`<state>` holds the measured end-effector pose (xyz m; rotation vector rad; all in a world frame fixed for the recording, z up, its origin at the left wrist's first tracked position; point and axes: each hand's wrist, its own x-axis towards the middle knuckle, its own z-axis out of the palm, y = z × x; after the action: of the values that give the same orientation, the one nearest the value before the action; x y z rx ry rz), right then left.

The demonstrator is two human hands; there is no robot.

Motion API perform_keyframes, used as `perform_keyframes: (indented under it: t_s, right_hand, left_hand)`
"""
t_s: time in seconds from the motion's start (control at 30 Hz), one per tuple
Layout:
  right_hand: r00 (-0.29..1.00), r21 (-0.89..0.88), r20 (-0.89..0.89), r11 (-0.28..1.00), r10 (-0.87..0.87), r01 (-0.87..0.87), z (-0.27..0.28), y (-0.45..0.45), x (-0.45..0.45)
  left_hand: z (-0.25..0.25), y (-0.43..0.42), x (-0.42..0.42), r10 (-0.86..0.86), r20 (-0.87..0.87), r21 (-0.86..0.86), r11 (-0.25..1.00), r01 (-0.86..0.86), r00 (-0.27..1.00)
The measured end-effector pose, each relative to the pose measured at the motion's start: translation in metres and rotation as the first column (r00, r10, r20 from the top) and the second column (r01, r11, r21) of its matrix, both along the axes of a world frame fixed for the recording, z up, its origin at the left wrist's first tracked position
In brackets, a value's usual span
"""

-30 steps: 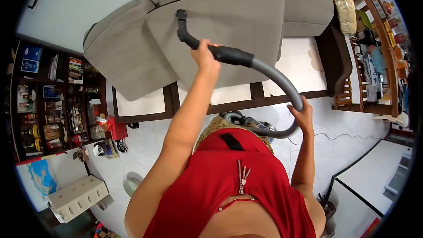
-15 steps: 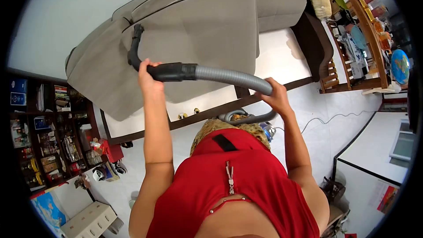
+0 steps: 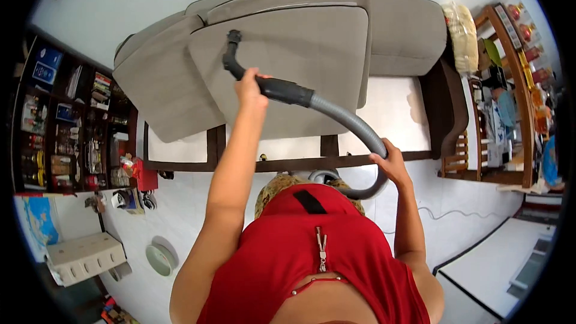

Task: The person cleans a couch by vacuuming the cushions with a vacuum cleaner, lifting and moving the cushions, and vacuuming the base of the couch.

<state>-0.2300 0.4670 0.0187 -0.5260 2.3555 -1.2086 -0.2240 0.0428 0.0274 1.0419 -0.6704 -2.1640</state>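
Note:
My left hand (image 3: 251,90) is wrapped round the black handle (image 3: 287,91) of a vacuum cleaner hose. From the handle a bent black tube runs up to a small nozzle (image 3: 234,36), which rests on or just over a grey sofa cushion (image 3: 294,42) near its upper left corner. My right hand (image 3: 391,162) is closed on the ribbed grey hose (image 3: 354,125), which curves down and back behind my red top. Most of the vacuum's body is hidden behind my body and legs.
A dark wooden sofa frame (image 3: 450,102) surrounds the cushions. Crowded shelves (image 3: 72,120) stand at the left, a wooden rack (image 3: 519,102) with bottles at the right. A pale green basin (image 3: 161,260) and a thin cord (image 3: 456,216) lie on the floor.
The nozzle has moved right across the cushion, away from the side cushion's edge. My left hand has moved with it. The hose now bends more sharply near my right hand, and the view has shifted.

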Motion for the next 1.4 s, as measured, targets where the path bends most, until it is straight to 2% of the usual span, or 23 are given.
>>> perform_keyframes:
  t_s: [0.07,0.1,0.17,0.27,0.3,0.4,0.47,0.53,0.57,0.6,0.63,0.67,0.7,0.8,0.83,0.87,0.93,1.0,1.1,1.2,1.23,1.33,1.4]
  right_hand:
    - [1.000,0.043,-0.004,0.999,-0.010,0.010,-0.003,0.034,-0.010]
    - [0.999,-0.019,0.030,0.999,-0.036,0.036,-0.011,0.053,-0.015]
    - [0.984,-0.130,0.149,0.984,-0.100,0.120,-0.012,0.079,-0.014]
    - [0.958,-0.255,0.249,0.944,-0.143,0.207,-0.026,0.119,-0.020]
    - [0.966,-0.209,0.220,0.961,-0.132,0.179,-0.026,0.127,-0.025]
    - [0.987,-0.230,0.094,0.962,-0.130,0.148,-0.035,0.128,-0.042]
    - [0.997,-0.260,0.075,0.965,-0.010,0.029,-0.027,0.109,-0.060]
    - [0.995,-0.311,0.018,0.946,0.102,-0.091,-0.027,0.080,-0.074]
    - [0.988,-0.244,-0.004,0.958,0.156,-0.152,-0.017,0.062,-0.080]
    - [0.983,-0.288,-0.041,0.940,0.178,-0.182,-0.008,0.041,-0.082]
    - [0.968,-0.276,-0.111,0.929,0.226,-0.248,-0.009,0.026,-0.090]
    - [0.954,-0.285,-0.207,0.919,0.219,-0.273,-0.002,0.007,-0.093]
    - [0.931,-0.291,-0.299,0.910,0.207,-0.295,0.006,-0.009,-0.093]
    - [0.902,-0.013,-0.383,0.975,0.199,-0.221,0.027,-0.031,-0.090]
    - [0.876,-0.066,-0.469,0.984,0.114,-0.164,0.017,-0.029,-0.091]
    - [0.913,-0.070,-0.398,0.990,0.088,-0.126,0.010,-0.019,-0.092]
    - [0.965,-0.067,-0.259,0.996,0.039,-0.059,0.003,0.007,-0.093]
    - [0.978,-0.018,-0.207,0.999,0.026,-0.031,-0.005,0.034,-0.088]
    - [0.994,0.014,-0.105,0.999,-0.042,0.044,-0.013,0.060,-0.079]
    - [0.934,-0.145,-0.350,0.989,-0.072,0.021,-0.017,0.054,-0.072]
    - [0.878,-0.116,-0.478,0.992,-0.013,-0.049,-0.009,0.045,-0.073]
    - [0.829,-0.088,-0.558,0.996,-0.031,-0.021,0.009,0.017,-0.075]
    - [0.705,-0.072,-0.705,0.997,-0.076,0.035,0.019,-0.005,-0.084]
  left_hand:
    - [0.009,0.043,-0.020,0.022,-0.021,-0.022,0.999,-0.022,1.000]
    - [0.006,0.062,-0.028,0.005,-0.046,-0.069,0.998,-0.008,0.999]
    - [-0.001,0.095,-0.044,-0.037,-0.095,-0.053,0.998,0.032,0.995]
    - [0.015,0.145,-0.050,-0.065,-0.049,-0.036,0.997,0.063,0.997]
    - [0.014,0.154,-0.047,-0.084,-0.062,-0.034,0.996,0.082,0.995]
    - [0.017,0.178,-0.040,-0.110,-0.085,-0.041,0.993,0.107,0.990]
    - [0.035,0.185,-0.032,-0.091,-0.065,-0.060,0.994,0.088,0.994]
    - [0.032,0.173,-0.035,-0.045,-0.076,-0.173,0.984,0.032,0.996]
    - [0.045,0.167,-0.036,-0.038,-0.043,-0.158,0.987,0.031,0.998]
    - [0.044,0.154,-0.041,-0.061,-0.034,-0.169,0.984,0.055,0.998]
    - [0.046,0.144,-0.047,-0.071,0.002,-0.177,0.982,0.070,0.997]
    - [0.051,0.137,-0.056,-0.058,0.037,-0.102,0.993,0.061,0.998]
    - [0.051,0.137,-0.064,-0.072,0.078,-0.139,0.987,0.083,0.994]
    - [0.035,0.149,-0.084,-0.120,0.112,-0.222,0.965,0.143,0.986]
    - [0.034,0.161,-0.090,-0.134,0.108,-0.244,0.957,0.157,0.985]
    - [0.031,0.177,-0.097,-0.082,0.142,-0.246,0.962,0.115,0.986]
    - [0.016,0.205,-0.105,-0.163,0.142,-0.306,0.931,0.200,0.976]
    - [0.009,0.244,-0.105,-0.196,0.216,-0.324,0.910,0.260,0.956]
    - [-0.007,0.284,-0.100,-0.259,0.236,-0.300,0.897,0.324,0.937]
    - [-0.014,0.310,-0.088,-0.348,0.175,-0.265,0.885,0.384,0.921]
    - [-0.010,0.314,-0.084,-0.373,0.169,-0.281,0.869,0.408,0.912]
    - [0.004,0.314,-0.090,-0.306,0.155,-0.373,0.862,0.342,0.939]
    - [0.011,0.300,-0.105,-0.271,0.222,-0.498,0.795,0.348,0.937]
